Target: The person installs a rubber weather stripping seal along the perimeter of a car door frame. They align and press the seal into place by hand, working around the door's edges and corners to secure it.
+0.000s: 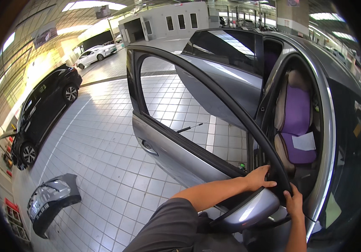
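Observation:
The grey car's front door (180, 147) stands wide open, its black window frame (226, 90) curving down toward me. At the frame's lower front corner, by the grey side mirror (249, 213), both my hands grip the door from opposite sides. My left hand (258, 179) reaches over the mirror, thumb stretched along the black corner and fingers curled partly out of sight. My right hand (294, 201) holds the front edge of that corner, with its thumb on the near face and its other fingers partly hidden.
The rear door (231, 71) is also open. A purple-covered seat (296, 109) with a white sheet (304, 141) shows inside the car. A detached bumper (54, 202) lies on the tiled floor (104, 168) at left. A black car (48, 111) and a white car (96, 54) stand farther off.

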`<action>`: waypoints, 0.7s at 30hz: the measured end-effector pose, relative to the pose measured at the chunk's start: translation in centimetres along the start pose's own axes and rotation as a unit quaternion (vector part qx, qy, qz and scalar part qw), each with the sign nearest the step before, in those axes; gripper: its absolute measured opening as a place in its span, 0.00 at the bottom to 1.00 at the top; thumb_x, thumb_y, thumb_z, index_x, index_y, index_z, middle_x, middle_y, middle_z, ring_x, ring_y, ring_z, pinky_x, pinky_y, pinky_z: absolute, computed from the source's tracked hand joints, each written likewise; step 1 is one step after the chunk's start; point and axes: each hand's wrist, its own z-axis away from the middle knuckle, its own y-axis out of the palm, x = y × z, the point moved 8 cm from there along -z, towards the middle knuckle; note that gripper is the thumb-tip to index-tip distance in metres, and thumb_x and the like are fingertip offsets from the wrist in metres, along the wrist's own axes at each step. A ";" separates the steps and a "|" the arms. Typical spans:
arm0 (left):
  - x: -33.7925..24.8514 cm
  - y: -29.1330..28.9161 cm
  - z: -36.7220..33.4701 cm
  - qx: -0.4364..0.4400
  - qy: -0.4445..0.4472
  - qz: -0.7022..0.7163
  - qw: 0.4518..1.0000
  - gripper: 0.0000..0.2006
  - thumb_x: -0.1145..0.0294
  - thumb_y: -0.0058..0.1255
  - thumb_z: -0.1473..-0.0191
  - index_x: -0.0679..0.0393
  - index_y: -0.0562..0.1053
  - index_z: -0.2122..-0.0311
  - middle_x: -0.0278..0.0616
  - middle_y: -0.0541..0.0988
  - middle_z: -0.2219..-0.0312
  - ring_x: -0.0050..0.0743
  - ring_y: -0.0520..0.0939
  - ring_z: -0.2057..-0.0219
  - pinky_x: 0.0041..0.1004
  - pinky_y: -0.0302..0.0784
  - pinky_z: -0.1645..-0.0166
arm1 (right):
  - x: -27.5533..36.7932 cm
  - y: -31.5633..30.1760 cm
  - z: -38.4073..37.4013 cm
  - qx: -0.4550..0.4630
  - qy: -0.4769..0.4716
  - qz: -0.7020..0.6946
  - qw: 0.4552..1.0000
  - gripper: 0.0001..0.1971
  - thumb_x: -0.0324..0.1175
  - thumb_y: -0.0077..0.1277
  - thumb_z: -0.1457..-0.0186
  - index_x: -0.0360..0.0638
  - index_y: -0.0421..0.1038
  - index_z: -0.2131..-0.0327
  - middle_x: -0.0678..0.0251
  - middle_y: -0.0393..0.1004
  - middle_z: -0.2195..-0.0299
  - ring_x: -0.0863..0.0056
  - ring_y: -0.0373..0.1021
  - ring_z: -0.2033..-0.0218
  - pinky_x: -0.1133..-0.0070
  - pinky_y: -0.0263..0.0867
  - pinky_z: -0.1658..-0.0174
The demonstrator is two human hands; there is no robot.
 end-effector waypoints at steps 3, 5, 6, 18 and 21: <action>0.0 -0.1 -1.5 -0.024 -0.010 0.097 0.995 0.43 0.49 0.69 0.54 0.68 0.63 0.41 0.64 0.76 0.51 0.61 0.77 0.47 0.42 0.70 0.40 | -0.1 -0.8 -0.8 -0.010 -0.034 0.050 0.998 0.23 0.26 0.58 0.44 0.33 0.69 0.45 0.46 0.75 0.52 0.52 0.73 0.49 0.68 0.66 0.44; 1.9 0.9 -1.1 -0.047 -0.063 0.129 0.989 0.45 0.49 0.71 0.56 0.68 0.63 0.41 0.64 0.77 0.53 0.58 0.79 0.49 0.41 0.73 0.42 | -0.5 0.2 -0.4 -0.040 -0.064 0.052 0.996 0.24 0.26 0.58 0.46 0.33 0.70 0.45 0.47 0.74 0.52 0.52 0.72 0.49 0.68 0.65 0.44; 2.2 1.3 -1.4 -0.057 -0.060 0.147 0.986 0.48 0.48 0.72 0.58 0.70 0.61 0.40 0.63 0.78 0.54 0.55 0.81 0.51 0.40 0.75 0.45 | -0.3 0.5 -0.1 -0.058 -0.066 0.048 0.995 0.24 0.25 0.59 0.47 0.34 0.70 0.45 0.48 0.73 0.52 0.52 0.71 0.49 0.68 0.65 0.44; 2.0 3.2 -1.1 -0.073 -0.006 0.140 0.987 0.53 0.50 0.71 0.67 0.65 0.57 0.37 0.66 0.76 0.53 0.70 0.78 0.52 0.49 0.75 0.47 | -7.7 2.3 1.6 -0.166 -0.027 0.053 0.984 0.27 0.37 0.59 0.40 0.30 0.66 0.43 0.49 0.73 0.47 0.57 0.69 0.48 0.67 0.63 0.41; 2.6 2.4 -0.2 -0.114 -0.032 0.155 0.981 0.51 0.50 0.71 0.67 0.60 0.58 0.39 0.64 0.77 0.54 0.70 0.78 0.53 0.50 0.75 0.48 | -6.7 2.9 1.2 -0.143 0.006 0.067 0.987 0.27 0.38 0.58 0.38 0.30 0.65 0.42 0.48 0.73 0.47 0.58 0.70 0.49 0.67 0.63 0.42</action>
